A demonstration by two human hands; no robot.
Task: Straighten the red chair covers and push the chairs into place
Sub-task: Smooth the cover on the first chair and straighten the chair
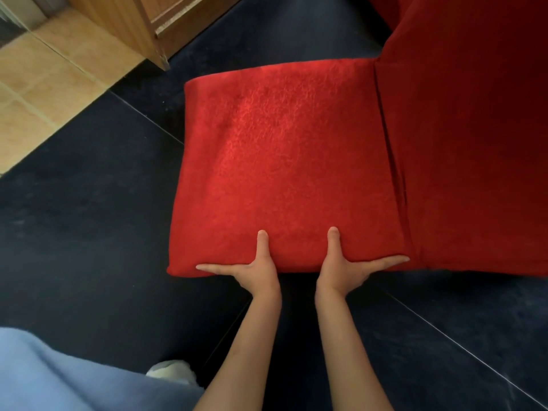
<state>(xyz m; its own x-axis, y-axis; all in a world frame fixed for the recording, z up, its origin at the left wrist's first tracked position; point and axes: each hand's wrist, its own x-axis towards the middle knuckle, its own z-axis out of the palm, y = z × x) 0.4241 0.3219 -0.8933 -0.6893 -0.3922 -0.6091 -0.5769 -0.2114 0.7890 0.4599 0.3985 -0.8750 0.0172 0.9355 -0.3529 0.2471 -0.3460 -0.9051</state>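
The red textured fabric chair cover (284, 161) lies smooth over the seat, so straightening looks nearly done; pushing in remains. Left hand (255, 268) and right hand (347, 268) press its near edge, fingers straight, thumbs on top. Around: dark blue tiled floor (89, 218), wooden cabinet (142, 22)

Both forearms bare, extended forward side by side. Left hand (261, 269): thumb up and straight, fingers stretched flat out to the left. Right hand (341, 269): mirrored, thumb up, fingers flat out to the right. Hands near, not touching.
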